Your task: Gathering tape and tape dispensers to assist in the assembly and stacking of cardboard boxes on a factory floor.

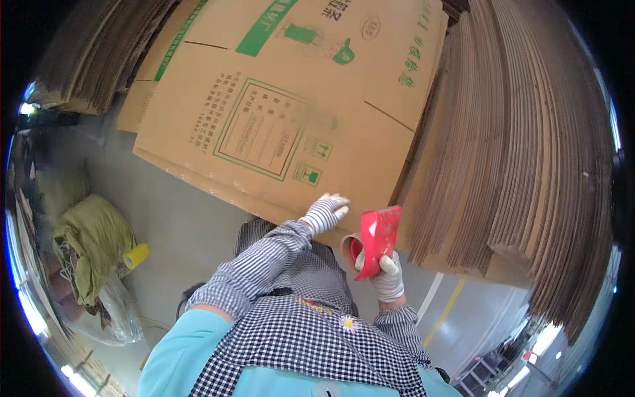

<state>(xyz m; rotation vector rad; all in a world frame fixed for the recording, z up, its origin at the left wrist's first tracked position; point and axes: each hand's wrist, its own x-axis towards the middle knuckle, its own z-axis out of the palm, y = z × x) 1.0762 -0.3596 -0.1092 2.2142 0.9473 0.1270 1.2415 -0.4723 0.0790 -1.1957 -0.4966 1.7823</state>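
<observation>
A flat cardboard sheet or folded carton (364,159), printed in green and black, lies before me. My left hand (325,213), in a striped white glove, rests at its near edge with the fingers stretched out and nothing in them. In my right hand (389,278), gloved the same way, is a red tape dispenser (380,235), held upright by the carton's near right corner. A roll with a brown cardboard core (346,255) sits on the dispenser's left side. My fingers wrap round the red body and partly hide it.
Tall stacks of flattened cartons (522,145) stand at the right, close to the carton, with another stack (86,59) at the far left. On the grey floor at left lie a green sack (99,231), a yellow roll (136,256) and clear plastic (119,311).
</observation>
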